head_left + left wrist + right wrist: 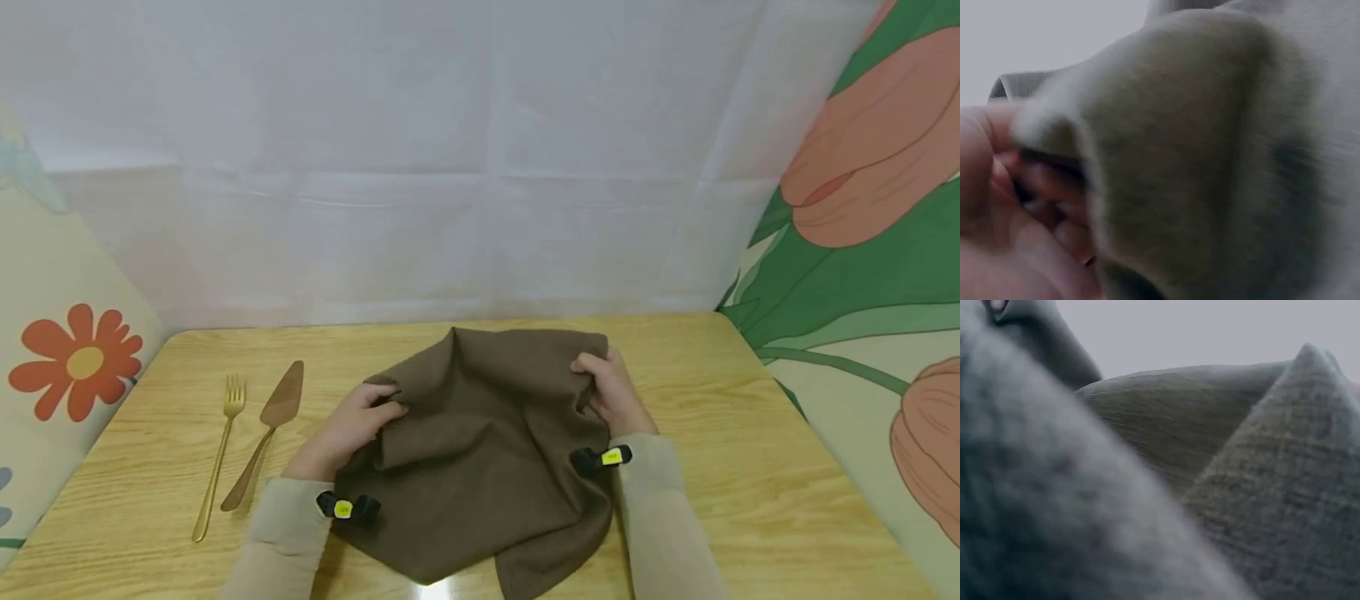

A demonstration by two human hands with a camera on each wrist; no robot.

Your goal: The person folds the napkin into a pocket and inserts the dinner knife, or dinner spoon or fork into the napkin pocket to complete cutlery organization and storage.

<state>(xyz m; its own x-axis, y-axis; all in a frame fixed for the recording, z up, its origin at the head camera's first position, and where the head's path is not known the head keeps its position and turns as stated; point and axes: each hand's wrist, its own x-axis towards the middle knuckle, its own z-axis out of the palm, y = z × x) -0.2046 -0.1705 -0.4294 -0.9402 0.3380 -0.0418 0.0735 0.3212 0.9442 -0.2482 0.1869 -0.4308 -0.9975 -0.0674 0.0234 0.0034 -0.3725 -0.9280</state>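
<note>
Likely soft and light, the brown cloth (465,492) drapes centrally over the bench (750,492), left hand (352,425) and right hand (613,392) fingers pinching its sides; its far corners should grip well

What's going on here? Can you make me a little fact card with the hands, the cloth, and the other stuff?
Left hand: grips the cloth's left side
Right hand: grips the cloth near its upper right corner
Cloth: brown, rumpled
Fork: gold, on the table, left of the cake server
Cake server: copper-coloured, pointed blade
Table: wood-look top
Behind: white sheet
</note>
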